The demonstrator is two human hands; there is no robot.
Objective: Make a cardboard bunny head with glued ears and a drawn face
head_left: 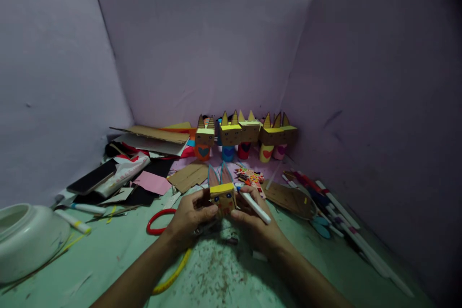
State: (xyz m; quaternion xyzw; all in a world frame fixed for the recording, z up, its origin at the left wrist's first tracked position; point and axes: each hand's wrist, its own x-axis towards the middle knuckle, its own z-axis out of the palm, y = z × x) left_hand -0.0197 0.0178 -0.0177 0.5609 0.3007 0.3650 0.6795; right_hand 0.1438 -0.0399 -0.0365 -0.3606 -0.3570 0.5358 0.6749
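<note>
Between my two hands sits a small cardboard animal head (222,196) with tall blue-edged ears, a yellow top strip, drawn eyes and reddish marks below them. My left hand (189,214) grips its left side, thumb on the front. With my right hand (258,216) I hold its right side, and a white marker (257,207) with a blue tip lies across those same fingers. Just left of my left hand shows the red handle loop of scissors (153,221); a yellow loop (173,276) curves out below my left wrist.
Several finished cardboard animal figures (230,134) on coloured tubes stand against the back panel. Cardboard sheets (155,137), pink paper (151,183) and a dark phone-like slab (93,177) lie left. A white pot (32,240) stands front left. Several markers (361,240) line the right wall.
</note>
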